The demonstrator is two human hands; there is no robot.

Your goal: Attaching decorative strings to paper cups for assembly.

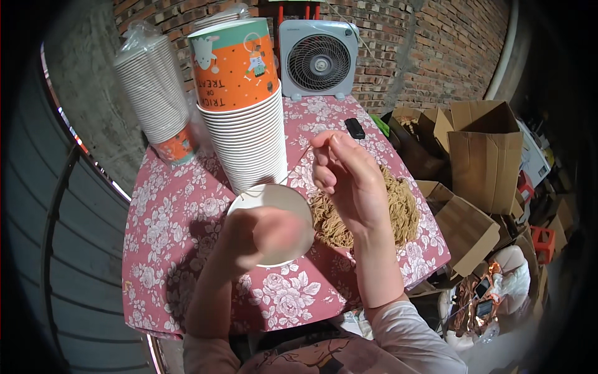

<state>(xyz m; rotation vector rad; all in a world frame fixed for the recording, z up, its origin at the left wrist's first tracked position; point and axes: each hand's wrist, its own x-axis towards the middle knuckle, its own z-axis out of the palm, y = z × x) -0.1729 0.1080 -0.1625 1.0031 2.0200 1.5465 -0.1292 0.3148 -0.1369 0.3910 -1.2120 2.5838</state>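
A white round paper bucket (291, 240) stands mouth up near the middle of the table. My left hand (265, 240) is over its near left side, smeared by motion, so its fingers cannot be made out. My right hand (349, 171) is raised to the right of the bucket, fingers curled and thumb pressed in. A thin tan cord (299, 163) appears to run from its fingertips down toward the bucket's rim. Below and beside my right wrist lies a heap of tan cords (402, 209), partly hidden by the forearm.
Behind the bucket rises a tall stack of paper buckets (246, 140), an orange printed one on top. A bagged stack (152, 87) stands far left. A box fan (319, 62) and a small black object (355, 128) are at the back. Cardboard boxes (486, 162) crowd the right side.
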